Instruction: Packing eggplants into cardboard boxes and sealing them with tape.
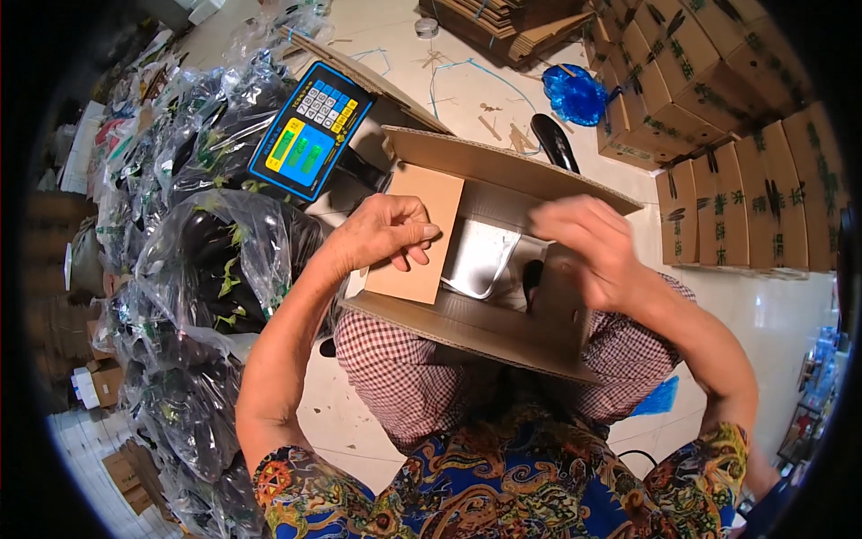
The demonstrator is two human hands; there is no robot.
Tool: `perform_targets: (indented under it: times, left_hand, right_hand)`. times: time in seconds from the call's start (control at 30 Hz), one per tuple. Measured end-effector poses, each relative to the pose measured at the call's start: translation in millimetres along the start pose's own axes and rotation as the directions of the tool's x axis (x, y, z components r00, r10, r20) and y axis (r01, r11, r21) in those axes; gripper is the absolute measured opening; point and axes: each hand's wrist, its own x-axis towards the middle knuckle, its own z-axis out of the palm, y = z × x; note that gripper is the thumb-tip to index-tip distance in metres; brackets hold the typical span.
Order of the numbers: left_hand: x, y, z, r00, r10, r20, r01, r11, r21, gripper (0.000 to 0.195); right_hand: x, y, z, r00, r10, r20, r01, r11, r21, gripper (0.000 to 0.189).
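Observation:
An open cardboard box [465, 333] stands before me on a metal scale platform [481, 259], which shows through its open middle. One end flap [411, 269] lies folded inward at the box's left. Over that flap is my left hand [390, 232], its thumb and forefinger close together; whether it pinches something small cannot be told. My right hand [586, 249], blurred, hovers over the box's right end with its fingers bent, and nothing can be made out in it. The scale's blue display panel [311, 131] with a keypad stands beyond my left hand.
Clear plastic bags [202, 283] with dark contents and green leafy bits pile up at the left. Printed cardboard boxes [734, 209] are stacked at the right. Flattened cardboard [512, 27], a blue plastic bundle [574, 94] and blue strapping [471, 62] lie on the floor ahead.

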Motion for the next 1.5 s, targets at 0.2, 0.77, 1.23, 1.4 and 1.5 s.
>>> perform_targets:
  times: [0.2, 0.77, 1.23, 1.4, 1.5]
  left_hand:
    - [-9, -13, 4, 0.930, 0.134, -0.343, -0.198, 0.967, -0.158, 0.020]
    - [-8, -93, -41, 0.768, 0.214, -0.603, -0.140, 0.976, 0.167, 0.068]
    - [33, -28, -34, 0.729, 0.476, -0.492, -0.236, 0.849, 0.472, 0.052]
    - [40, -16, -28, 0.709, 0.403, -0.579, -0.405, 0.905, 0.133, 0.041]
    - [42, -24, -36, 0.768, 0.376, -0.519, -0.461, 0.886, -0.040, 0.028]
  right_hand:
    - [10, 39, 97, 0.924, -0.134, 0.358, 0.171, 0.983, -0.073, 0.076]
    - [9, 37, 107, 0.888, -0.086, 0.452, 0.094, 0.996, 0.003, 0.080]
    - [8, 37, 112, 0.872, -0.080, 0.482, 0.119, 0.992, -0.052, 0.087]
    - [6, 38, 106, 0.855, -0.039, 0.518, 0.076, 0.996, -0.050, 0.087]
    - [6, 36, 112, 0.859, -0.048, 0.510, 0.065, 0.998, -0.015, 0.087]
